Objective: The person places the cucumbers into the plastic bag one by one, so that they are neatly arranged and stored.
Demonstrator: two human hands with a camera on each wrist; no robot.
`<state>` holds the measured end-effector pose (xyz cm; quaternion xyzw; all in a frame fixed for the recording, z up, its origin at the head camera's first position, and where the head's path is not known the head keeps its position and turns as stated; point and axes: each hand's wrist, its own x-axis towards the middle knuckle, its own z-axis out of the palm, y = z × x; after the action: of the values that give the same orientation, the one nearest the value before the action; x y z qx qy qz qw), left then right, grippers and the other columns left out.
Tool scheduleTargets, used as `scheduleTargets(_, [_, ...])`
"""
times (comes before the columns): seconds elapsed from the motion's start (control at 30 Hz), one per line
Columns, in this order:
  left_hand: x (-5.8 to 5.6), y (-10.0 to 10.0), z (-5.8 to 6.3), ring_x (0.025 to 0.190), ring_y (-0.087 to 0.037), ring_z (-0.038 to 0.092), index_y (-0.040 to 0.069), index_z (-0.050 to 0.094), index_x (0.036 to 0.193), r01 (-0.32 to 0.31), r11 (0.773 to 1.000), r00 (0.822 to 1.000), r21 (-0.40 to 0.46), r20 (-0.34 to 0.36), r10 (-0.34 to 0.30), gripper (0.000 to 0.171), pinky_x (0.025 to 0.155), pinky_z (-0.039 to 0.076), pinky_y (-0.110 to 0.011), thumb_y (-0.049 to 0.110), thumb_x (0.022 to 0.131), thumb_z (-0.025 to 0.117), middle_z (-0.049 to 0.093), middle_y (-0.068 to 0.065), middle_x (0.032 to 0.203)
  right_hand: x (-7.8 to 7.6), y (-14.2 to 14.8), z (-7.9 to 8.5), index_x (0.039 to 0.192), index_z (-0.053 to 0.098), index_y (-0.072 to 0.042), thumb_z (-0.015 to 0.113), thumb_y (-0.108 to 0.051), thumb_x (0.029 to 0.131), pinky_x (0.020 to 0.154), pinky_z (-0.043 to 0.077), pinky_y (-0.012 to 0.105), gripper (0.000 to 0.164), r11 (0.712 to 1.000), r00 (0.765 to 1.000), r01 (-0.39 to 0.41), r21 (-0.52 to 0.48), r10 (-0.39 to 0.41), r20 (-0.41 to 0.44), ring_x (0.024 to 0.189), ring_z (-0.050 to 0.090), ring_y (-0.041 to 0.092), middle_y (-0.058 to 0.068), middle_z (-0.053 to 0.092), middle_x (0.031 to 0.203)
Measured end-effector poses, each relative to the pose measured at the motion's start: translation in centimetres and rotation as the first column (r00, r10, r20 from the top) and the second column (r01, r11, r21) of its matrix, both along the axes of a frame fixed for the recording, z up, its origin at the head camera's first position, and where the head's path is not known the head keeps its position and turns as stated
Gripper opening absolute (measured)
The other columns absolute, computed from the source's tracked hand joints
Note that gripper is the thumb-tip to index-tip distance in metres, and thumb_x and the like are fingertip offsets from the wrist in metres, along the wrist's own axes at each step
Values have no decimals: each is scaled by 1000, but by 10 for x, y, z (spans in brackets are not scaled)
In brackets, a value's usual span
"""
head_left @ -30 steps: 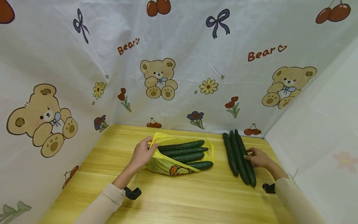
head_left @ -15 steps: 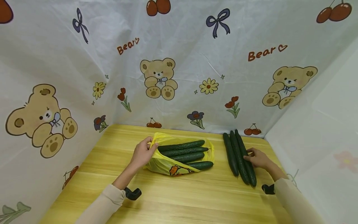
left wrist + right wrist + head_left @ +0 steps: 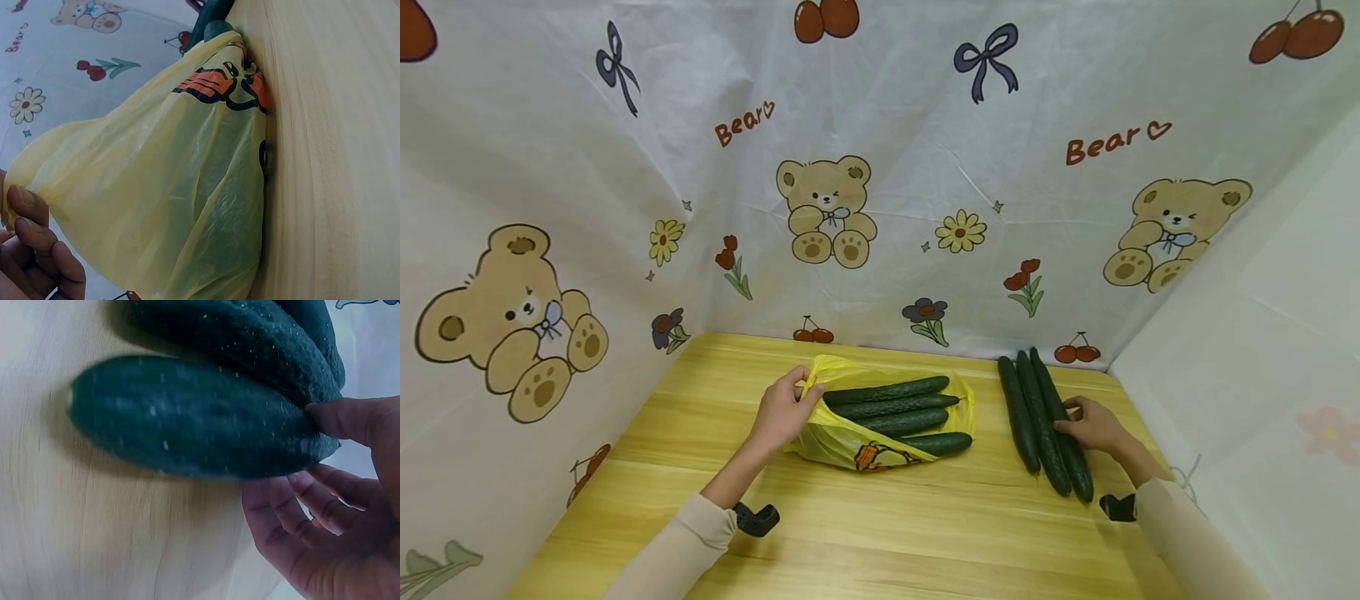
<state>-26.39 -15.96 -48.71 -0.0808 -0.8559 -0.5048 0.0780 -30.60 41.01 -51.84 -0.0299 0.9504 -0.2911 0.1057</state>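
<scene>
My left hand (image 3: pixel 784 415) pinches the rim of a yellow plastic bag (image 3: pixel 831 440) lying on its side, its mouth towards the right. Several dark green cucumbers (image 3: pixel 895 407) lie inside, and one pokes out of the mouth. In the left wrist view, curled fingers (image 3: pixel 30 212) hold the bag's edge (image 3: pixel 144 169) up. Right of the bag, three more cucumbers lie side by side. My right hand (image 3: pixel 1093 425) holds the rightmost cucumber (image 3: pixel 1077 468). In the right wrist view, thumb and fingers stand on either side of this cucumber (image 3: pixel 181 419).
Everything lies on a wood-grain table (image 3: pixel 865 533). A pale cloth wall (image 3: pixel 895 125) printed with bears, flowers and bows rises behind and to the left, and a white wall (image 3: pixel 1247 383) stands close to the right arm. Black camera mounts (image 3: pixel 757 518) sit at the wrists.
The near end of the rightmost cucumber has shifted slightly to the right, opening a small gap from its neighbour. My left hand and the bag have stayed put.
</scene>
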Motion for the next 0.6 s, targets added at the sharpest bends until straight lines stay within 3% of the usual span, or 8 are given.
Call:
scheduleTargets(0.27, [-1, 0, -1, 43, -11, 27, 15, 63, 104, 1, 1000, 1000, -3, -9, -1, 13, 44, 22, -24, 28, 110, 64, 33, 7, 53, 1, 18, 2, 141, 53, 18, 69, -23, 101, 87, 58, 60, 60, 994, 992, 37, 100, -24, -125, 109, 66, 54, 42, 63, 128])
scheduleTargets(0.43, [-1, 0, -1, 44, -12, 27, 15, 62, 104, 6, 1000, 1000, -4, -6, -6, 16, 44, 21, -23, 30, 111, 63, 32, 8, 53, 7, 32, 6, 139, 55, 18, 64, -19, 101, 93, 53, 68, 54, 989, 980, 98, 114, -75, -186, 115, 60, 60, 44, 59, 132])
scheduleTargets(0.6, [-1, 1, -1, 44, -12, 26, 15, 61, 103, 1, 1000, 1000, -6, -3, -1, 19, 45, 21, -23, 32, 110, 64, 31, 8, 53, 13, 43, 6, 141, 55, 15, 62, -21, 103, 93, 52, 69, 53, 985, 967, 150, 81, -129, -219, 118, 59, 61, 44, 57, 137])
